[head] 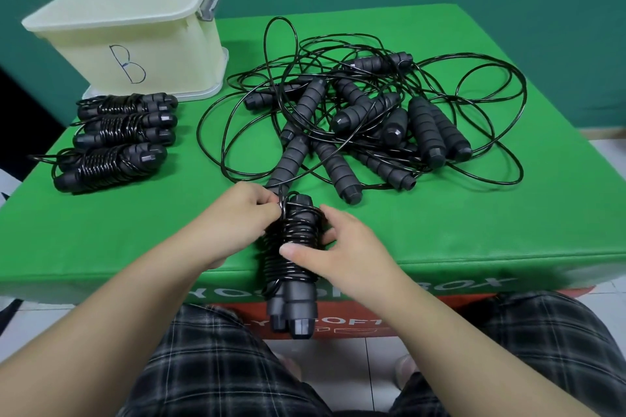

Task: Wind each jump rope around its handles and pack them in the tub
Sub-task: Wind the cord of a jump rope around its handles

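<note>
Jump rope (295, 249), nearly wound, sits at the worktop's (474, 230) near edge: right hand (342, 244) curls round the paired handles to steady the coils, left hand (249, 213) pinches the cord's end, probably to tuck it. Finished bundles (115, 137) wait beside the tub (135, 34).

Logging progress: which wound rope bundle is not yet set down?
The bundle held over the mat's near edge by both hands; the other three lie beside the tub.

Tub (142, 44) far left, wound ropes (118, 139) before it (three bundles), tangled ropes (366, 112) right.
</note>
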`<action>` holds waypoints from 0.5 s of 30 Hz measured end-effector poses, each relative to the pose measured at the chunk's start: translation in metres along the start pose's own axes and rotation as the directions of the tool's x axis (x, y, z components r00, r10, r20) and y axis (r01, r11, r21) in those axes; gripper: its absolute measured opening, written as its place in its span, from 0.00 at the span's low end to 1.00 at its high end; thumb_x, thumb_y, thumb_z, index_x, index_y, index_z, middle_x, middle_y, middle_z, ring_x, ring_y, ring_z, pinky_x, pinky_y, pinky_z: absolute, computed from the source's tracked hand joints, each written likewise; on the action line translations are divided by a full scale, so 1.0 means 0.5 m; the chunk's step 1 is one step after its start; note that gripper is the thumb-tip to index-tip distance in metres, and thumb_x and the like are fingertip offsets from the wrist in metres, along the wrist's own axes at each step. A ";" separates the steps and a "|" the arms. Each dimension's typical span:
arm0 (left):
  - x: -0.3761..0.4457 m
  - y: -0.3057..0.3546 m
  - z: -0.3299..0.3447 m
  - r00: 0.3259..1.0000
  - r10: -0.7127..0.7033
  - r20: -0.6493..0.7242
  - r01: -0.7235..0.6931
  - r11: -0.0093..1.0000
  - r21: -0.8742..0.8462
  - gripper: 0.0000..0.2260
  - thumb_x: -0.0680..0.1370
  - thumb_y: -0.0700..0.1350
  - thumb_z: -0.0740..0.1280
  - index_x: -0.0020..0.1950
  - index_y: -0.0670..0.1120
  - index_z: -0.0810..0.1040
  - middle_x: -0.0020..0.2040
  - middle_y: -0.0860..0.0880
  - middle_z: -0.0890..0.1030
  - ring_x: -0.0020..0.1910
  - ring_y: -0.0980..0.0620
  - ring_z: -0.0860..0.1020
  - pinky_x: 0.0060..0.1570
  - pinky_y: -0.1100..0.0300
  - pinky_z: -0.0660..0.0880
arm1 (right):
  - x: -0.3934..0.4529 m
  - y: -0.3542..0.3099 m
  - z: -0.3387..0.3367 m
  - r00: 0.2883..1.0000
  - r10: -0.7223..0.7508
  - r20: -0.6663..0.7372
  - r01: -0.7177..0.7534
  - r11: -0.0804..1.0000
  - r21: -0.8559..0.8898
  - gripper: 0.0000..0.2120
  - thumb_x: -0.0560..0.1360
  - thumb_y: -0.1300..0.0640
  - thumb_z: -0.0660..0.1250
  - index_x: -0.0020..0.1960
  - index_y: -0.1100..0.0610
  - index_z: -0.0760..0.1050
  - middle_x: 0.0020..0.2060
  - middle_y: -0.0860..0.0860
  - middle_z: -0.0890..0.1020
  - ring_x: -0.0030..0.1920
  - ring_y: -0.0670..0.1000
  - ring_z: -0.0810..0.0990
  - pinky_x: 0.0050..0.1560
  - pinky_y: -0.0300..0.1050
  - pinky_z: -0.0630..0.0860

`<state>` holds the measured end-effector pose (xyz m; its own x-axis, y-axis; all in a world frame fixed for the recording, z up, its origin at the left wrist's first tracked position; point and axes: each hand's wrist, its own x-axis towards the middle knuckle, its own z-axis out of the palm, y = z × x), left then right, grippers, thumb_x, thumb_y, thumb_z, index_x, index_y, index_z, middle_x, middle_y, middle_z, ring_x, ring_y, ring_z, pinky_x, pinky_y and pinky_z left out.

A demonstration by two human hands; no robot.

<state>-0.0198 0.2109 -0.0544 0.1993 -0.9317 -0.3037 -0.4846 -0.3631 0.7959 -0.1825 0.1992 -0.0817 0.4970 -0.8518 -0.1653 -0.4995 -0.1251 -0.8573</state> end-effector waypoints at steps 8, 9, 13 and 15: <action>0.004 -0.012 0.007 0.998 0.029 -0.054 -0.032 0.998 -0.050 0.11 0.75 0.32 0.59 0.35 0.43 0.73 0.34 0.44 0.71 0.32 0.51 0.67 0.33 0.62 0.68 | -0.012 -0.007 0.032 0.998 0.018 -0.056 -0.015 0.999 0.047 0.23 0.64 0.46 0.76 0.55 0.49 0.74 0.47 0.44 0.79 0.51 0.46 0.77 0.55 0.48 0.75; 0.005 -0.014 0.006 0.998 0.027 -0.059 -0.031 0.998 -0.057 0.11 0.75 0.32 0.59 0.35 0.43 0.74 0.33 0.44 0.71 0.31 0.51 0.67 0.31 0.65 0.69 | -0.015 -0.003 0.038 0.997 0.031 -0.071 -0.024 0.995 0.098 0.21 0.64 0.46 0.75 0.54 0.48 0.74 0.47 0.44 0.81 0.49 0.46 0.79 0.54 0.49 0.76; 0.002 -0.021 -0.004 0.998 0.026 -0.049 -0.027 0.999 -0.020 0.09 0.76 0.35 0.60 0.37 0.43 0.75 0.32 0.46 0.74 0.30 0.53 0.71 0.35 0.63 0.69 | -0.022 0.003 0.061 0.993 -0.006 -0.114 0.027 0.983 0.182 0.30 0.67 0.44 0.68 0.67 0.48 0.69 0.55 0.45 0.81 0.56 0.46 0.78 0.60 0.50 0.74; -0.004 -0.026 -0.014 0.998 0.037 -0.041 -0.035 0.999 0.035 0.08 0.77 0.37 0.61 0.39 0.45 0.74 0.36 0.48 0.75 0.31 0.54 0.73 0.36 0.61 0.67 | -0.021 -0.001 0.062 0.991 -0.034 -0.126 0.052 0.988 0.148 0.36 0.71 0.47 0.68 0.75 0.50 0.60 0.65 0.45 0.75 0.65 0.44 0.72 0.68 0.43 0.67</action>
<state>-0.0080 0.2175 -0.0604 0.2161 -0.9431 -0.2528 -0.5211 -0.3304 0.7870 -0.1655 0.2241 -0.0948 0.4204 -0.9043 -0.0738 -0.3626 -0.0929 -0.9273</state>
